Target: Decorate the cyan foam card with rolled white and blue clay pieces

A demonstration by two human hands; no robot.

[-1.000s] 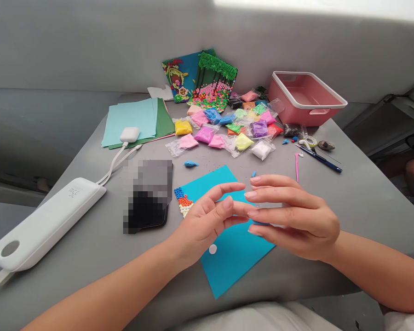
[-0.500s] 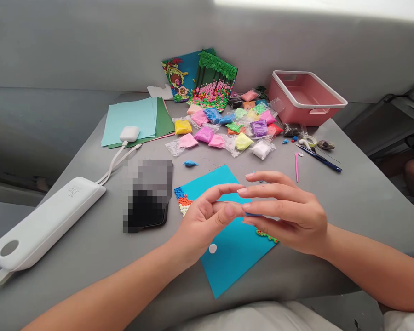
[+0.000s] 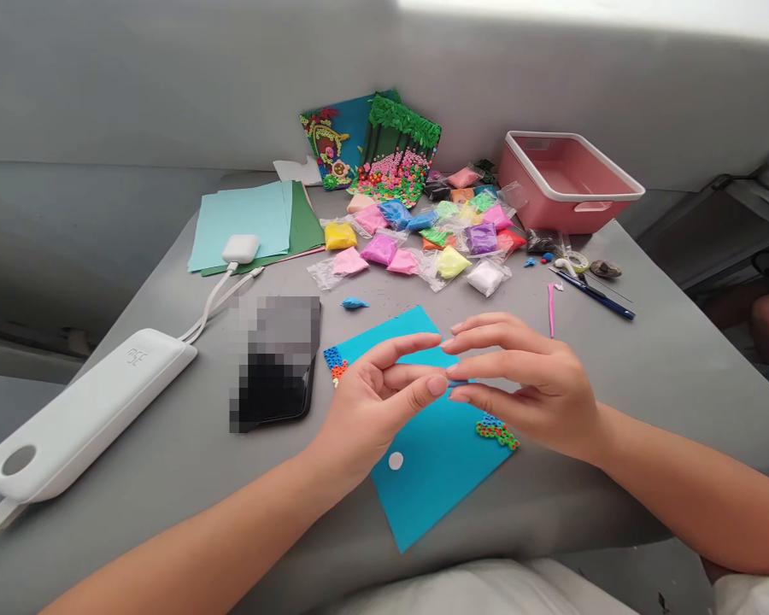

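A thin piece of blue clay (image 3: 458, 383) is pinched between my two hands above a bright blue card (image 3: 449, 487). My left hand (image 3: 375, 401) has its thumb and fingertips closed on one end. From the right, my right hand (image 3: 538, 384) grips it between thumb and fingers, the outer fingers stretched out. Most of the clay is hidden by the fingers. On the card lie a small white disc (image 3: 396, 461), green and blue rings with red centres (image 3: 496, 433) at the right edge, and blue and orange rings (image 3: 333, 359) at the left corner, partly behind my left hand.
A phone (image 3: 275, 367) and a white power bank (image 3: 90, 410) lie left. Behind the card are a blue clay lump (image 3: 355, 303), colourful clay packets (image 3: 379, 248), and a pink basket (image 3: 570, 188). A pink tool (image 3: 551, 309) and dark blue cutter (image 3: 595, 295) lie right.
My right hand has shifted slightly left and up, uncovering more of the rings at the card's right edge. My left hand has moved a little left, covering more of the left corner's rings.
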